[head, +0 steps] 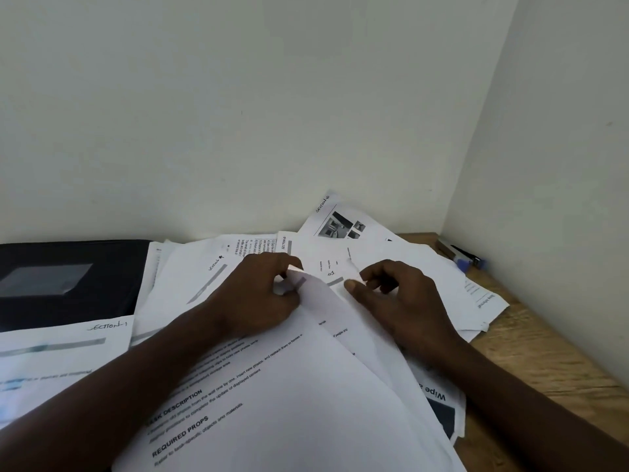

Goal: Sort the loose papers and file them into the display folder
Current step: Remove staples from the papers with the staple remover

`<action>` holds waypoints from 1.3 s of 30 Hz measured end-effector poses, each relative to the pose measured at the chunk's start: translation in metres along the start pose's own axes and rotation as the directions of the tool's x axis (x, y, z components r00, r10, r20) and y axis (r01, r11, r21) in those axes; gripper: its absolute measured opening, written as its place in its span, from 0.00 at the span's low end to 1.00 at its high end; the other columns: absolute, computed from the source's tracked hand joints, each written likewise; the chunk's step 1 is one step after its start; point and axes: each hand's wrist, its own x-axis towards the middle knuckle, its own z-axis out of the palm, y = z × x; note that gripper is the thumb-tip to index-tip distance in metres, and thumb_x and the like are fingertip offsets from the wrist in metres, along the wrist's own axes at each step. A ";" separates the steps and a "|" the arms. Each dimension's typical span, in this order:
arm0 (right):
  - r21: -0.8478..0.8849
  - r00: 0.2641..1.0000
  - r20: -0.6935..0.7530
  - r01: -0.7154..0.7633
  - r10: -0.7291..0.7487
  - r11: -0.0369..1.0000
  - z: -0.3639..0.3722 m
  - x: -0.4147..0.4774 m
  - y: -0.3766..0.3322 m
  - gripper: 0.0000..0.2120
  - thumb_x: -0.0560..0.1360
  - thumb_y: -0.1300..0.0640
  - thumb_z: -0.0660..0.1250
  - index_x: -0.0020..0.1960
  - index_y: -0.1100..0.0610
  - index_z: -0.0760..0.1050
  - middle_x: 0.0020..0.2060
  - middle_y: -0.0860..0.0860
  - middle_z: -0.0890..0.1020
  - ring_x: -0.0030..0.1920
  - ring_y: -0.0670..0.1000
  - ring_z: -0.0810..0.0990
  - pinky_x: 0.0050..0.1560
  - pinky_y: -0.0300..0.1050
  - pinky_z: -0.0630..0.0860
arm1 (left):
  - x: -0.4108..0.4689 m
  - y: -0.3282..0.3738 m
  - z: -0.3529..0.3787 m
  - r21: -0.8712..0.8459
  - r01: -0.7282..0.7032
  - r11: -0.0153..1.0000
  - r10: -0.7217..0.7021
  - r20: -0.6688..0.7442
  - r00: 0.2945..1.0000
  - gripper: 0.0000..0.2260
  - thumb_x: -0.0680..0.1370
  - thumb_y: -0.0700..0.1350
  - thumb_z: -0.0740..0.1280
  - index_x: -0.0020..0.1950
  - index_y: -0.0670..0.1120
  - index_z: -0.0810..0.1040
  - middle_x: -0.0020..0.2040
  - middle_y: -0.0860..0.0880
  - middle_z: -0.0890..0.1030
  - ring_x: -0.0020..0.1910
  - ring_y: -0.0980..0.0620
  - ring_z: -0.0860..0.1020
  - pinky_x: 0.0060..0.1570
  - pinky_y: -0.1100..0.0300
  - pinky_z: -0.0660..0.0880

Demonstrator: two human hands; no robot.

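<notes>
The black display folder [68, 284] is lying flat at the tabletop's [544, 352] left rear, long side along the back edge. The left hand [262, 294] is pinching a sheet [306, 386] by its far-pointing curled corner. The right hand [401, 301] is resting curled on loose papers [391, 257], grip unclear. Bare wood is showing along the right edge.

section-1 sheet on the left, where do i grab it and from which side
Pinch the Section-1 sheet at its far right corner, by the handwritten label, coming from the far side over the black folder. That corner lies on top with nothing over it; the left arm crosses its near part. The left hand pinches a lifted sheet.
</notes>
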 end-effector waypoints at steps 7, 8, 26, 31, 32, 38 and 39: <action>0.103 0.999 0.026 0.027 -0.030 0.994 0.002 -0.001 -0.002 0.05 0.75 0.54 0.75 0.41 0.48 0.83 0.33 0.41 0.83 0.35 0.41 0.79 0.38 0.37 0.71 | 0.004 0.001 -0.004 -0.226 0.022 0.974 -0.016 0.027 0.999 0.03 0.78 0.47 0.75 0.49 0.52 0.82 0.40 0.57 0.82 0.42 0.59 0.79 0.45 0.68 0.72; 0.122 0.999 0.024 0.023 -0.027 0.992 0.002 0.000 0.000 0.03 0.76 0.54 0.75 0.43 0.47 0.84 0.34 0.41 0.83 0.36 0.42 0.80 0.39 0.38 0.72 | 0.004 -0.001 -0.003 -0.245 0.042 0.969 -0.040 0.012 0.999 0.04 0.78 0.48 0.75 0.52 0.51 0.83 0.40 0.56 0.82 0.42 0.58 0.79 0.45 0.66 0.73; -0.498 0.839 -0.363 0.192 -0.404 0.846 -0.143 0.063 -0.056 0.09 0.82 0.57 0.60 0.60 0.51 0.74 0.47 0.56 0.84 0.48 0.64 0.82 0.47 0.54 0.76 | 0.010 -0.024 0.003 0.260 0.213 0.942 -0.157 -0.219 0.963 0.04 0.78 0.54 0.68 0.49 0.56 0.77 0.42 0.58 0.79 0.49 0.49 0.79 0.45 0.54 0.70; -0.576 0.802 -0.271 0.308 -0.533 0.757 -0.191 0.089 -0.115 0.09 0.82 0.51 0.58 0.53 0.54 0.75 0.41 0.55 0.81 0.43 0.61 0.79 0.43 0.51 0.74 | 0.007 -0.015 0.006 0.313 0.183 0.932 -0.086 -0.300 0.950 0.03 0.79 0.53 0.68 0.48 0.56 0.76 0.40 0.55 0.80 0.46 0.47 0.81 0.45 0.53 0.68; -0.528 0.824 -0.241 0.332 -0.513 0.781 -0.198 0.095 -0.127 0.11 0.82 0.50 0.59 0.48 0.56 0.74 0.37 0.54 0.78 0.39 0.58 0.77 0.41 0.50 0.72 | 0.007 -0.012 0.005 0.324 0.182 0.928 -0.079 -0.306 0.949 0.03 0.79 0.53 0.68 0.49 0.56 0.76 0.40 0.54 0.82 0.46 0.47 0.81 0.44 0.53 0.67; -0.155 0.916 0.175 0.388 -0.362 0.908 -0.164 0.090 -0.143 0.23 0.83 0.51 0.68 0.39 0.70 0.71 0.32 0.53 0.66 0.32 0.47 0.64 0.30 0.42 0.60 | 0.008 -0.007 -0.007 0.104 0.204 0.974 -0.161 -0.323 0.933 0.06 0.79 0.55 0.69 0.50 0.54 0.81 0.48 0.53 0.85 0.50 0.45 0.82 0.47 0.54 0.74; -0.175 0.917 0.219 0.374 -0.334 0.911 -0.148 0.087 -0.133 0.23 0.82 0.51 0.68 0.38 0.68 0.71 0.31 0.53 0.67 0.32 0.47 0.64 0.31 0.44 0.61 | 0.009 -0.005 -0.010 0.036 0.188 0.982 -0.166 -0.328 0.930 0.05 0.79 0.54 0.70 0.48 0.54 0.81 0.46 0.54 0.84 0.49 0.47 0.82 0.45 0.56 0.73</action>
